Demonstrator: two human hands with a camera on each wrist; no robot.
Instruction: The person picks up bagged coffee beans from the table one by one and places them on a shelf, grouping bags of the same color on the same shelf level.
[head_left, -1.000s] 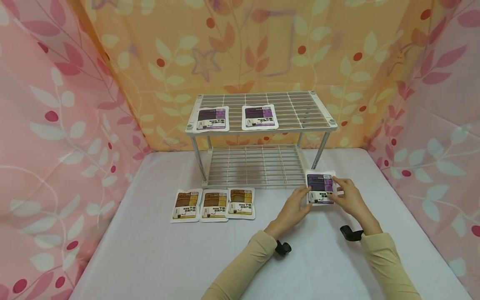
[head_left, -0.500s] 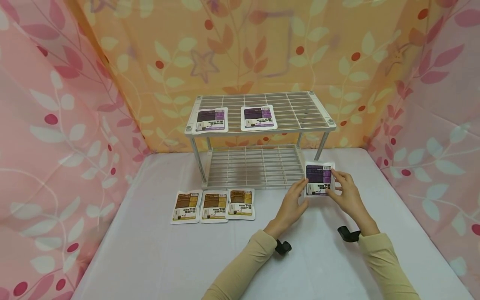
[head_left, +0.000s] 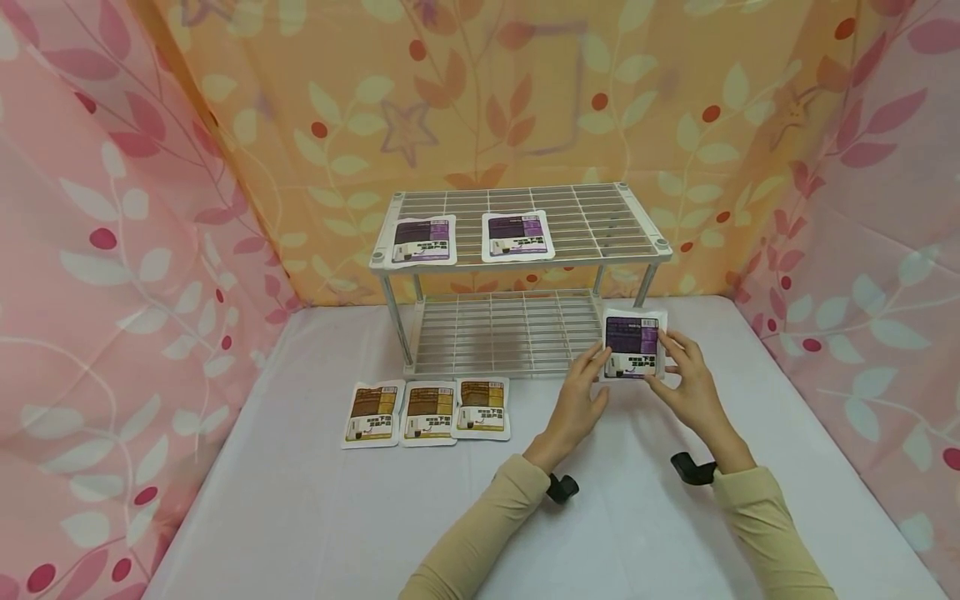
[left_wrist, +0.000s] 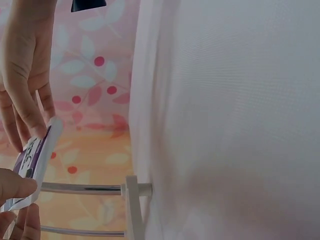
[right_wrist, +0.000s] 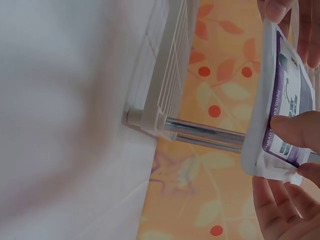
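On the white tablecloth (head_left: 315,500), your left hand (head_left: 576,406) and right hand (head_left: 692,389) both pinch a flat purple packet (head_left: 632,346) beside the wire rack's (head_left: 517,242) leg; three brown packets (head_left: 426,411) lie nearby.

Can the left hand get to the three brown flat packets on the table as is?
Probably not yet: the left hand pinches the purple-and-white packet together with the right hand. The path to the three brown flat packets on the white table looks unobstructed.

Curtained tabletop booth (head_left: 525,100), staged
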